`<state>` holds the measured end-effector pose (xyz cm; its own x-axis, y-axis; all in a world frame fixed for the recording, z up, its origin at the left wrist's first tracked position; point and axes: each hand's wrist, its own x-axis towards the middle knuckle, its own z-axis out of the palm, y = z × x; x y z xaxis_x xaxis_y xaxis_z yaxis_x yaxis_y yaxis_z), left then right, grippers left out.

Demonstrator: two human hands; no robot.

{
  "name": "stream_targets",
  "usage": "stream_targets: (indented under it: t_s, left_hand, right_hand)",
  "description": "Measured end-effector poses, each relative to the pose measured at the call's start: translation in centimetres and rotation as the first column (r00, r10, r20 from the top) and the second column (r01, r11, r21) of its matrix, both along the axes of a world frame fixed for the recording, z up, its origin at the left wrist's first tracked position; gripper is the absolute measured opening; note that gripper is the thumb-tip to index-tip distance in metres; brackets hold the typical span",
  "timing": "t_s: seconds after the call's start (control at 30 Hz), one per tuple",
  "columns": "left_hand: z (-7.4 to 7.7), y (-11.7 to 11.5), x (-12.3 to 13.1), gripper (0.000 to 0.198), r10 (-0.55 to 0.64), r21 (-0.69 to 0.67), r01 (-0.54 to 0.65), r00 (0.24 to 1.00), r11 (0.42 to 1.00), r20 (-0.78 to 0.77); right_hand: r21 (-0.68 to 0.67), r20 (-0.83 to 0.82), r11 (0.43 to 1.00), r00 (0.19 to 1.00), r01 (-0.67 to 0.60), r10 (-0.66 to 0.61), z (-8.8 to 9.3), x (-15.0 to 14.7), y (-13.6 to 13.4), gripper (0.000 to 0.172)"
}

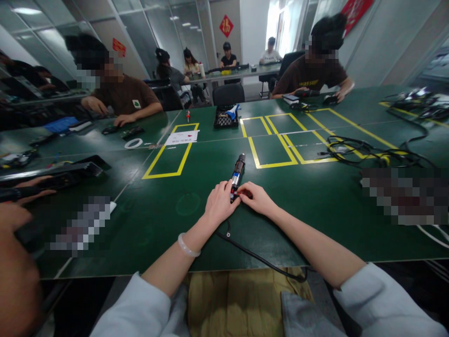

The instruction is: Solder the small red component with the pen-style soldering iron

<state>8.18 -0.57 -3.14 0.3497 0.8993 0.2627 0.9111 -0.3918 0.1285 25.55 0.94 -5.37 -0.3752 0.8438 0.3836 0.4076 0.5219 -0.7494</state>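
Note:
A slim, dark cylindrical device (239,164) with a blue and silver middle section lies on the green table in front of me, pointing away. My left hand (220,200) is closed over its near end and holds it against the table. From the other side, my right hand (257,197) pinches at the same near end, where small red and metal parts show between the fingers. Whatever sits in that pinch is too small to make out. A black cable (259,257) with a small ring terminal (228,234) beside it runs from under my hands to the table's near edge.
Yellow tape outlines mark the green table (210,173). Ahead are a black tray (225,119) with a blue item and a paper sheet (181,137). Tangled cables (358,150) lie at right. A tape roll (133,143) lies left. Co-workers sit across and beside me at left.

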Motion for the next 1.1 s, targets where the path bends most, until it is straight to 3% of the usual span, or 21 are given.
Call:
stream_targets:
  t_s: [0.13, 0.23, 0.47, 0.73, 1.1]
  left_hand:
    - [0.1, 0.2, 0.2, 0.058, 0.074, 0.020, -0.073, 0.995, 0.997, -0.068]
    - [0.2, 0.3, -0.3, 0.057, 0.065, 0.021, -0.063, 0.994, 0.998, -0.090]
    - [0.3, 0.2, -3.8, 0.058, 0.054, 0.031, -0.049, 0.988, 0.998, -0.143]
    - [0.8, 1.5, -12.7, 0.062, 0.243, 0.026, -0.245, 0.937, 0.969, -0.250]
    - [1.3, 5.8, -26.0, 0.066, 0.490, 0.029, -0.512, 0.802, 0.858, -0.342]
  right_hand:
    - [-0.010, -0.033, 0.997, 0.996, -0.081, 0.080, 0.1, 0.1, -0.1, 0.016]
    - [-0.039, -0.072, 0.987, 0.985, -0.158, 0.155, 0.3, 0.1, -0.2, 0.021]
    - [-0.082, -0.042, 0.979, 0.982, -0.187, 0.184, 0.1, -0.1, -0.3, 0.026]
    - [-0.117, -0.028, 0.977, 0.983, -0.181, 0.179, 0.1, 0.1, -0.2, 0.017]
    - [-0.099, 0.022, 0.980, 0.984, -0.175, 0.178, 0.1, 0.2, -0.2, 0.012]
